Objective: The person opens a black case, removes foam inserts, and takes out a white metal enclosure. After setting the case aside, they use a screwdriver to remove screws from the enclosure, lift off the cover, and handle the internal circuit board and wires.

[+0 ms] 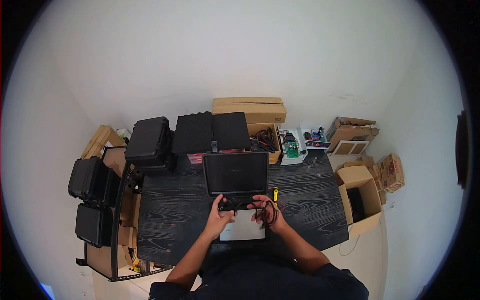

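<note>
An open black case lies on the dark wood-grain table, its lid raised at the back. A light grey panel fills its lower half. Over the panel's left side, my left hand has its fingers closed on one part of a black cable. My right hand, above the panel's right side, holds the looped bundle of the black cable. The cable stretches between both hands. Beside the lid at the right lies a yellow-handled tool.
Black cases stand at the back left, with more on a shelf at the left. Behind the lid are dark foam sheets, a carton of cables and circuit boards. An open cardboard box stands at the right.
</note>
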`<state>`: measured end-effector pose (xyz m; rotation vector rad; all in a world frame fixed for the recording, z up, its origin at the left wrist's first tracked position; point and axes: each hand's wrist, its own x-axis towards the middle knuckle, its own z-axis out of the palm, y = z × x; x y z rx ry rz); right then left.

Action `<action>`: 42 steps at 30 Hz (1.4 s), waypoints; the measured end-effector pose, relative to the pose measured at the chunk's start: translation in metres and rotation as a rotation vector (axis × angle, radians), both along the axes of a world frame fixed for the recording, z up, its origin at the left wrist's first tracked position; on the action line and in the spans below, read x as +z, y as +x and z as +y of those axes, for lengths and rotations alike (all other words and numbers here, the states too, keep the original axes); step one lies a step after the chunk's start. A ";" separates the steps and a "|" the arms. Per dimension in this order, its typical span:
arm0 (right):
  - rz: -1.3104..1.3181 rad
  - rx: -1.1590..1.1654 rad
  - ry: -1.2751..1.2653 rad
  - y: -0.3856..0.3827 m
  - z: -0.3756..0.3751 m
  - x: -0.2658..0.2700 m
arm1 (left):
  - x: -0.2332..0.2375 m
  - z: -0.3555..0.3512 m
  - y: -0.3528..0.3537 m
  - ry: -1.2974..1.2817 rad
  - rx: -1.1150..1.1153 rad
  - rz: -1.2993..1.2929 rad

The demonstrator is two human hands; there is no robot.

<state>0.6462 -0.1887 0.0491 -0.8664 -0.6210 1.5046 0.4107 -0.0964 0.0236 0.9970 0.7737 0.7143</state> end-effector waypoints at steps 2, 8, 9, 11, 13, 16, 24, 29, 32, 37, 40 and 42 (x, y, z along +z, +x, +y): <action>0.039 -0.035 0.007 0.004 -0.002 0.008 | -0.003 -0.004 0.003 -0.032 -0.069 0.079; 0.200 -0.104 0.092 0.045 0.004 0.069 | -0.036 -0.003 0.005 0.265 -0.213 0.297; 0.152 -0.128 0.119 0.054 0.008 0.083 | -0.045 -0.001 0.001 0.413 -0.215 0.411; -0.112 -0.189 0.181 0.076 0.017 0.107 | -0.055 0.005 -0.013 0.799 -0.186 0.581; -0.276 -0.266 0.221 0.092 0.036 0.123 | -0.058 0.005 -0.025 1.037 -0.199 0.739; -0.405 -0.389 0.266 0.116 0.084 0.137 | -0.062 0.003 -0.039 1.152 -0.258 0.890; -0.922 -0.531 0.018 0.186 0.244 0.105 | -0.079 -0.017 -0.057 1.120 -0.206 0.889; -1.506 -0.618 -0.044 0.202 0.294 0.037 | -0.082 -0.014 -0.057 1.093 -0.173 0.862; -1.322 -0.540 -0.251 0.192 0.299 0.032 | -0.076 -0.016 -0.057 1.094 -0.087 0.830; -1.346 -0.670 -0.114 0.222 0.332 -0.067 | -0.088 -0.024 -0.061 1.044 0.098 0.863; -1.442 -0.507 0.009 0.198 0.300 -0.049 | -0.095 -0.026 -0.067 1.068 0.121 0.901; -1.631 -0.232 0.127 0.208 0.295 -0.084 | -0.095 -0.027 -0.073 1.121 0.156 0.921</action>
